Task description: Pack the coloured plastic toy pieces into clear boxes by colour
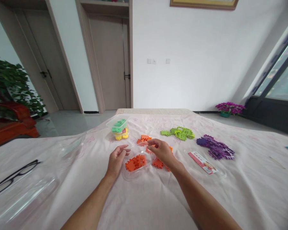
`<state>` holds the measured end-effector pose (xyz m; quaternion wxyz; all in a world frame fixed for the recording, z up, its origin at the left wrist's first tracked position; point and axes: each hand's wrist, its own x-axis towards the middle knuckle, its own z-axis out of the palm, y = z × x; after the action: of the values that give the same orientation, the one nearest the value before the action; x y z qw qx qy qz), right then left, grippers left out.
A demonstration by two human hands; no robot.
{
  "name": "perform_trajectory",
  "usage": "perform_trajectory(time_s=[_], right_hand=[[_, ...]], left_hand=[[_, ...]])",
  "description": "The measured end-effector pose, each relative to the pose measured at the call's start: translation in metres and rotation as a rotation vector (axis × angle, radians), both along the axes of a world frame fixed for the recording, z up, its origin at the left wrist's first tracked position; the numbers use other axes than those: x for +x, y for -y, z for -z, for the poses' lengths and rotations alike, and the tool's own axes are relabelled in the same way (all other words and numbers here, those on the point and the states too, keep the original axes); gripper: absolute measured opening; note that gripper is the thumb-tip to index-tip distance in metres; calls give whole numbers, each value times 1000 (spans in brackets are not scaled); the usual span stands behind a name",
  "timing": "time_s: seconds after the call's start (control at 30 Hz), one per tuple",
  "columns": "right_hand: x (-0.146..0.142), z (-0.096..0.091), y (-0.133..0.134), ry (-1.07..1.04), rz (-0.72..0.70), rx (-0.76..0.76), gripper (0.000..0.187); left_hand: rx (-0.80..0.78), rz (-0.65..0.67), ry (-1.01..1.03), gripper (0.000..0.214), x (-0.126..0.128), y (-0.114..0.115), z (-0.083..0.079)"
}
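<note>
A clear plastic box (131,176) holding orange gear-edged pieces (136,163) stands in front of me on the cloth. My left hand (115,161) grips its upper left rim between thumb and fingers. Over the box's far right side, my right hand (161,151) has its thumb and fingertips pinched together; whatever is between them is too small to make out. More orange pieces (157,163) lie on the cloth under and beside this hand, and others (144,139) behind the box.
At the back left, stacked clear boxes hold green (119,125) and yellow pieces (122,135). Lime-green pieces (182,133) and purple pieces (218,148) lie loose to the right, near a labelled clear lid (203,162). Black glasses (13,177) and a clear container (26,201) lie left.
</note>
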<state>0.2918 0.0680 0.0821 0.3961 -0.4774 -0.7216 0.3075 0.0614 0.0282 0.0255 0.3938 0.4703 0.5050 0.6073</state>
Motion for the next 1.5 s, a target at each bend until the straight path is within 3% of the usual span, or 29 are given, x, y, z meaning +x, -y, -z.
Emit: perform_trajectory(time_s=[0.17,0.37,0.6,0.7,0.8,0.87,0.97,1.1,1.2,1.3,1.5], right_hand=[[40,0,-21,303,251,118,27],[93,6,-38,697,371,-48,29],[99,33,-44,770,291,-121,44],[100,36,-45,749,328,-118,47],[103,30,-47,678,379,-85,29],[101,22,-47,579,420,-18,16],[87,6,-43,344,445,139,17],[53,-12,-24,136,234,205,18],[25,-20,-3,224,30,245,13],[4,-22,13,334,-88,300,12],[-17,-14,22,540,-146,303,16]], left_hand=[[19,-29,12,39,-4,-2,4],[-2,-22,33,44,-6,-5,8],[-24,62,10,53,-4,0,2],[-25,103,-3,53,-3,2,1],[-32,121,-1,51,-2,2,1],[-36,132,3,50,-2,2,0],[-30,138,-5,49,-1,2,-2],[-18,175,-50,47,3,4,-6],[-27,202,-62,48,5,6,-9],[-39,206,-82,48,7,7,-9],[-30,244,-155,47,10,8,-10]])
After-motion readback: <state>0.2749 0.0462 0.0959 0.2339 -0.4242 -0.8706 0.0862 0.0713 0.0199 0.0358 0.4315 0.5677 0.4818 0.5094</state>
